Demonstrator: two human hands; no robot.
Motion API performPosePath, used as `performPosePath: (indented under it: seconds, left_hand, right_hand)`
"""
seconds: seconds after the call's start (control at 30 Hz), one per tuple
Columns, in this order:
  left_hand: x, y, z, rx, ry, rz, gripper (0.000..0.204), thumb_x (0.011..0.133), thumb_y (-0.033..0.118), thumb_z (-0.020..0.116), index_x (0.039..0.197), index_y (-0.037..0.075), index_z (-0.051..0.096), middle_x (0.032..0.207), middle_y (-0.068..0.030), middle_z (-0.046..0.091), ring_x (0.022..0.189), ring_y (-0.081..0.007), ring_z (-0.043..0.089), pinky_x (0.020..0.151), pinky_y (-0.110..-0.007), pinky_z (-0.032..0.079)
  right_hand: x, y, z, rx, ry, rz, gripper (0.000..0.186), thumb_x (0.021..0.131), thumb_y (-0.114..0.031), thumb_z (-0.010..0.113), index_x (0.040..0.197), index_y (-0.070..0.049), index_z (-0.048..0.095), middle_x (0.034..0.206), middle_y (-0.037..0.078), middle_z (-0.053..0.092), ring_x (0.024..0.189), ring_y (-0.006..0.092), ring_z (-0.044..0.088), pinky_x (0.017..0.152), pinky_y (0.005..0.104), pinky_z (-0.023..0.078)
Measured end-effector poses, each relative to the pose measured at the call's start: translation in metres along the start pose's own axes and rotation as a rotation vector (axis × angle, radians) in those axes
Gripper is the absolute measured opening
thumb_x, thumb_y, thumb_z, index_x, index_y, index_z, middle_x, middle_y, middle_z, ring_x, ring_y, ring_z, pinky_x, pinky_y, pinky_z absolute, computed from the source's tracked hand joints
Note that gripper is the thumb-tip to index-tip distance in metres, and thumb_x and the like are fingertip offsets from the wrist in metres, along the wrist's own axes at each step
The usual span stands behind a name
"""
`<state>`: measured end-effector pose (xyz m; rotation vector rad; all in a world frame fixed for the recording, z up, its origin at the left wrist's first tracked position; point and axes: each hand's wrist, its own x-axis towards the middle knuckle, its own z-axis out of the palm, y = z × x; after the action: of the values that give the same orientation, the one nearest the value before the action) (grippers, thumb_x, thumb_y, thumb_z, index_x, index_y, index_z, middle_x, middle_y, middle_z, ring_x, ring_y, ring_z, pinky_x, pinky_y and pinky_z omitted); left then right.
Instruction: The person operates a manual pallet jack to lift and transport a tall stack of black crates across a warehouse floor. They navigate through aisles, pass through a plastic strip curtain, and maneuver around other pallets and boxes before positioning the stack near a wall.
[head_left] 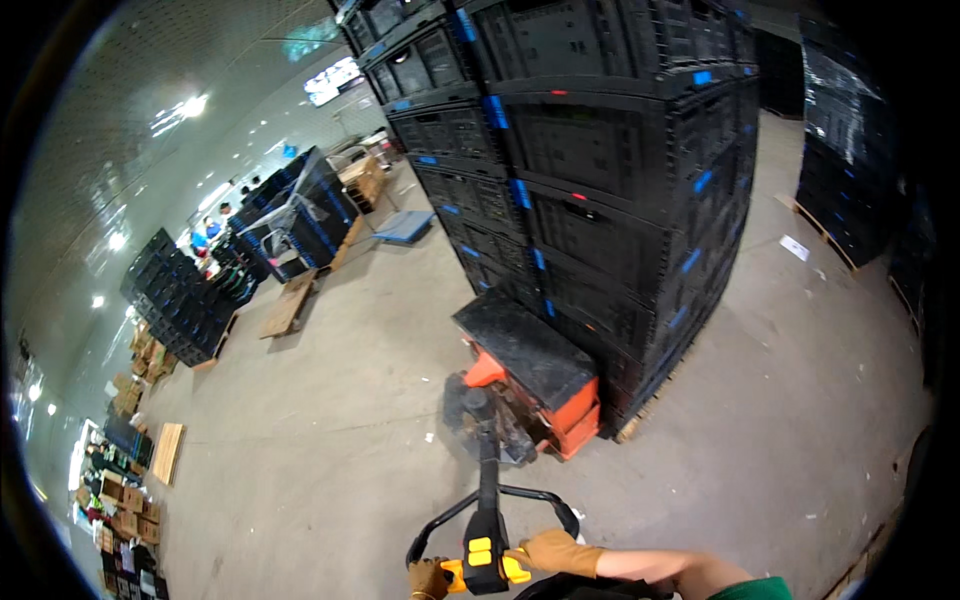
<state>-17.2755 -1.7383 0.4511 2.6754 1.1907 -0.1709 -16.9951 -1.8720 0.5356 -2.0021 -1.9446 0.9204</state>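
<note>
My left hand, in a tan work glove, is closed at the left side of a pallet jack's handle, by a yellow control. From the lower right reaches my right hand, also gloved, its fingers closed at the handle's right side beside the other yellow control. Yellow buttons sit on the black control head between them. The handle's shaft runs forward to the orange pallet jack with its black top cover. Directly beyond it rises a tall stack of black plastic crates with blue and red tabs, on a wooden pallet.
More crate stacks stand at the left and right, some wrapped in film. A bare wooden pallet, a blue platform and a wooden board lie on the concrete floor. Cardboard boxes and people are at the far left.
</note>
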Motion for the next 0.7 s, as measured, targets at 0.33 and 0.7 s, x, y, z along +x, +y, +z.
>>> performPosePath:
  seconds: [0.33, 0.7]
  left_hand:
    - [-0.074, 0.009, -0.035, -0.235, 0.078, -0.04, 0.015, 0.071, 0.012, 0.063, 0.084, 0.015, 0.071, 0.079, -0.0147, 0.067, 0.073, -0.0318, 0.064, 0.067, -0.043, 0.051]
    - [-0.047, -0.046, -0.006, -0.27, 0.251, 0.096, 0.005, 0.068, 0.008, 0.065, 0.071, 0.009, 0.068, 0.063, -0.0147, 0.064, 0.059, -0.0329, 0.062, 0.055, -0.042, 0.049]
  right_hand:
    - [-0.028, -0.016, 0.072, 0.189, 0.07, -0.241, 0.062, 0.094, -0.05, 0.039, 0.074, 0.003, 0.063, 0.062, 0.022, 0.059, 0.055, 0.0378, 0.059, 0.047, 0.044, 0.045]
    - [0.016, -0.027, 0.061, 0.109, 0.203, -0.243, 0.065, 0.091, -0.054, 0.04, 0.074, 0.004, 0.062, 0.06, 0.022, 0.059, 0.054, 0.04, 0.06, 0.047, 0.0453, 0.047]
